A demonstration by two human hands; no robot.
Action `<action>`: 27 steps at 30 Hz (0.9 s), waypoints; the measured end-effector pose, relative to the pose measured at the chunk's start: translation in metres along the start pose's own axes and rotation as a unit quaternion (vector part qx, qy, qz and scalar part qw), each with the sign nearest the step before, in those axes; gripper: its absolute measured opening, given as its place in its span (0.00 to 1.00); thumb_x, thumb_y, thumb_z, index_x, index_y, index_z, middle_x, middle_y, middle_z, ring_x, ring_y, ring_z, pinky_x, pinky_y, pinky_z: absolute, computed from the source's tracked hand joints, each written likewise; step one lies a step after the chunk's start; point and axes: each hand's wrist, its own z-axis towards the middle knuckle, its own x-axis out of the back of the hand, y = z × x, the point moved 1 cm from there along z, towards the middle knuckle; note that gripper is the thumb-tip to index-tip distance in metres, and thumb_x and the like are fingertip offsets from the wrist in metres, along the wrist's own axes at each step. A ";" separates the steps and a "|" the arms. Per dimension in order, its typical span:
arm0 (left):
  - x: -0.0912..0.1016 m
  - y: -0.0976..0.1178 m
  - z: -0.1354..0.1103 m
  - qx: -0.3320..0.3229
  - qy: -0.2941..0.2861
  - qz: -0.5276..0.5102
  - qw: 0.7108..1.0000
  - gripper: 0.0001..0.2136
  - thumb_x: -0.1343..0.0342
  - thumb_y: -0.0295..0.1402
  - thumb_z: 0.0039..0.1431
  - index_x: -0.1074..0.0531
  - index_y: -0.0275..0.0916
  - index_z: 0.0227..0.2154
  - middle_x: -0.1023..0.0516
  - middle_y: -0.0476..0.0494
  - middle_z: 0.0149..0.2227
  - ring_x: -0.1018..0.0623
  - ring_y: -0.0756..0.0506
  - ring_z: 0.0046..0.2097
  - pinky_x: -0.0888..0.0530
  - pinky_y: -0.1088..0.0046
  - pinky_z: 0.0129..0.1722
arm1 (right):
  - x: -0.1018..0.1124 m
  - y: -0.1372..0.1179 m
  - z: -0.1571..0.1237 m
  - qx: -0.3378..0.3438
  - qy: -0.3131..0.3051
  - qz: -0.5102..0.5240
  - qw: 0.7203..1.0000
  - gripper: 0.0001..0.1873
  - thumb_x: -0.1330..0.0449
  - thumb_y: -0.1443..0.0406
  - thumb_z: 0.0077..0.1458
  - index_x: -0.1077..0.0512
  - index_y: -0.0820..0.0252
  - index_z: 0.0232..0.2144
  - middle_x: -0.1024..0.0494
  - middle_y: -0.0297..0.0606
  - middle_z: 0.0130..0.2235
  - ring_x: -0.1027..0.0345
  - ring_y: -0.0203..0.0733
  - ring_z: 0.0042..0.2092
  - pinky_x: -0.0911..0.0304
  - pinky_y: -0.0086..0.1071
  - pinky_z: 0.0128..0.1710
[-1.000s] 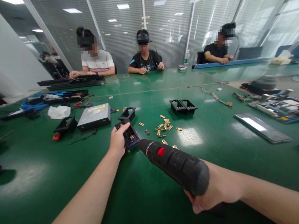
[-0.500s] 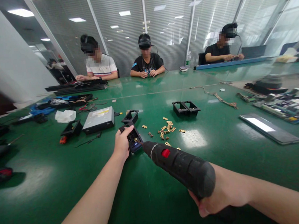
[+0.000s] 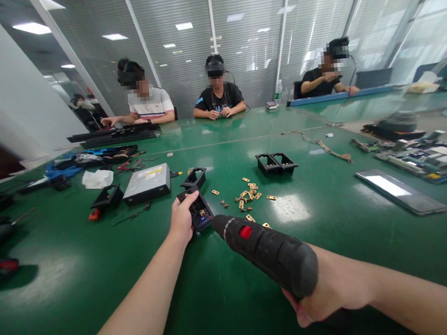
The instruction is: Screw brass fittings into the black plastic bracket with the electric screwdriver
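Observation:
My left hand (image 3: 183, 214) is closed on a small black plastic frame (image 3: 202, 222), thumb over its upper edge. The frame is tilted, and something brass-coloured shows inside it. In my right hand (image 3: 314, 294) is a black cordless drill (image 3: 267, 252) with a red switch on top, its nose pointed at the frame's right side. The bit's tip is too small to make out. Just beyond the drill lie several loose brass plates (image 3: 243, 194) and small screws (image 3: 224, 203). Another black frame (image 3: 194, 177) stands behind my left hand.
Two joined black frames (image 3: 276, 163) stand farther back. At left are a grey disc drive (image 3: 147, 183), a black frame (image 3: 107, 196) and crumpled white tissue (image 3: 97, 179). A flat dark panel (image 3: 400, 192) and circuit boards (image 3: 435, 157) lie at right. Three people sit across the green table (image 3: 133, 293).
The drill and the held frame keep nearly the same pose; the whole view has shifted slightly. Across the table, the person at right has raised a hand, and the one at left has reached sideways.

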 end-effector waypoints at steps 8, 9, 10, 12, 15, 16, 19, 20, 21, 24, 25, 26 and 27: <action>0.002 0.000 0.001 0.003 0.003 0.024 1.000 0.21 0.18 0.41 0.52 0.24 0.44 0.40 0.14 0.43 0.33 0.11 0.36 0.34 0.11 0.59 0.36 | 0.004 0.010 0.004 0.002 -0.019 0.010 1.000 0.34 0.09 0.69 0.31 0.20 0.54 0.40 0.12 0.24 0.31 0.26 0.35 0.25 0.30 0.27 0.26; 0.002 -0.001 0.001 0.004 0.002 0.024 1.000 0.21 0.18 0.41 0.52 0.24 0.44 0.40 0.14 0.43 0.33 0.11 0.36 0.34 0.11 0.59 0.35 | 0.005 0.011 0.004 0.004 -0.023 0.011 1.000 0.34 0.09 0.69 0.31 0.20 0.54 0.40 0.12 0.24 0.31 0.26 0.35 0.25 0.30 0.27 0.26; 0.001 -0.001 0.001 0.003 0.002 0.023 1.000 0.21 0.18 0.42 0.52 0.24 0.44 0.40 0.14 0.43 0.33 0.11 0.35 0.34 0.11 0.59 0.35 | 0.005 0.013 0.005 0.008 -0.025 0.012 1.000 0.35 0.09 0.68 0.30 0.20 0.54 0.39 0.12 0.24 0.31 0.27 0.34 0.25 0.30 0.28 0.26; 0.000 0.000 0.000 0.001 0.004 0.022 1.000 0.21 0.18 0.42 0.52 0.25 0.45 0.39 0.14 0.44 0.33 0.11 0.35 0.34 0.12 0.60 0.34 | 0.007 0.016 0.005 0.018 -0.025 0.011 0.999 0.36 0.08 0.68 0.30 0.20 0.54 0.40 0.12 0.24 0.32 0.27 0.35 0.25 0.30 0.28 0.27; -0.001 0.000 0.000 0.002 0.011 0.024 1.000 0.20 0.20 0.41 0.52 0.26 0.45 0.39 0.14 0.43 0.32 0.11 0.36 0.32 0.13 0.62 0.32 | 0.008 0.022 0.008 0.021 -0.027 0.009 0.999 0.37 0.08 0.67 0.32 0.20 0.54 0.44 0.11 0.25 0.34 0.26 0.35 0.25 0.30 0.29 0.27; -0.001 0.001 0.000 0.003 0.012 0.025 1.000 0.20 0.20 0.41 0.52 0.26 0.45 0.38 0.14 0.43 0.31 0.11 0.36 0.32 0.13 0.62 0.31 | 0.008 0.023 0.009 0.021 -0.031 0.009 0.999 0.37 0.08 0.67 0.33 0.20 0.54 0.44 0.11 0.25 0.34 0.26 0.36 0.26 0.30 0.30 0.27; 0.000 0.001 0.001 0.004 0.008 0.030 1.000 0.20 0.20 0.42 0.52 0.25 0.45 0.39 0.13 0.42 0.31 0.11 0.35 0.31 0.12 0.61 0.30 | 0.008 0.026 0.011 0.032 -0.026 0.012 0.999 0.40 0.07 0.68 0.31 0.19 0.55 0.46 0.10 0.26 0.34 0.24 0.37 0.26 0.28 0.29 0.28; 0.000 0.001 0.001 0.004 0.005 0.031 0.999 0.20 0.19 0.42 0.52 0.25 0.44 0.39 0.13 0.42 0.32 0.10 0.35 0.32 0.12 0.60 0.31 | 0.009 0.026 0.012 0.034 -0.022 0.012 0.999 0.41 0.07 0.69 0.30 0.19 0.55 0.46 0.10 0.26 0.34 0.23 0.37 0.27 0.28 0.29 0.28; 0.001 0.001 0.001 0.006 0.004 0.032 0.999 0.21 0.19 0.42 0.52 0.25 0.44 0.39 0.13 0.42 0.32 0.10 0.34 0.33 0.11 0.59 0.31 | 0.009 0.027 0.012 0.035 -0.018 0.011 0.999 0.41 0.07 0.69 0.29 0.18 0.56 0.47 0.10 0.27 0.35 0.22 0.38 0.27 0.28 0.29 0.27; 0.001 0.001 0.002 0.013 0.007 0.029 0.999 0.21 0.18 0.41 0.52 0.25 0.44 0.40 0.13 0.43 0.33 0.08 0.32 0.35 0.09 0.56 0.34 | 0.009 0.026 0.013 0.029 -0.019 0.013 0.999 0.41 0.06 0.69 0.28 0.18 0.56 0.45 0.09 0.27 0.35 0.22 0.37 0.26 0.29 0.28 0.26; 0.001 0.001 0.001 0.016 0.008 0.026 0.999 0.21 0.18 0.40 0.53 0.25 0.45 0.40 0.13 0.43 0.33 0.08 0.32 0.35 0.09 0.56 0.34 | 0.009 0.025 0.013 0.027 -0.021 0.014 0.999 0.40 0.06 0.68 0.28 0.18 0.56 0.44 0.10 0.26 0.34 0.22 0.37 0.26 0.29 0.27 0.26; 0.000 0.002 0.001 0.017 0.009 0.025 1.000 0.21 0.18 0.40 0.53 0.25 0.45 0.40 0.13 0.43 0.33 0.08 0.32 0.35 0.09 0.57 0.34 | 0.009 0.025 0.012 0.026 -0.024 0.016 0.999 0.39 0.06 0.68 0.28 0.19 0.56 0.43 0.10 0.26 0.33 0.24 0.36 0.25 0.29 0.27 0.25; 0.000 0.002 0.001 0.018 0.009 0.024 1.000 0.21 0.18 0.40 0.53 0.26 0.45 0.40 0.14 0.43 0.33 0.08 0.32 0.35 0.10 0.58 0.33 | 0.009 0.025 0.012 0.027 -0.028 0.019 0.999 0.39 0.05 0.67 0.28 0.19 0.56 0.42 0.11 0.25 0.32 0.25 0.35 0.24 0.30 0.27 0.25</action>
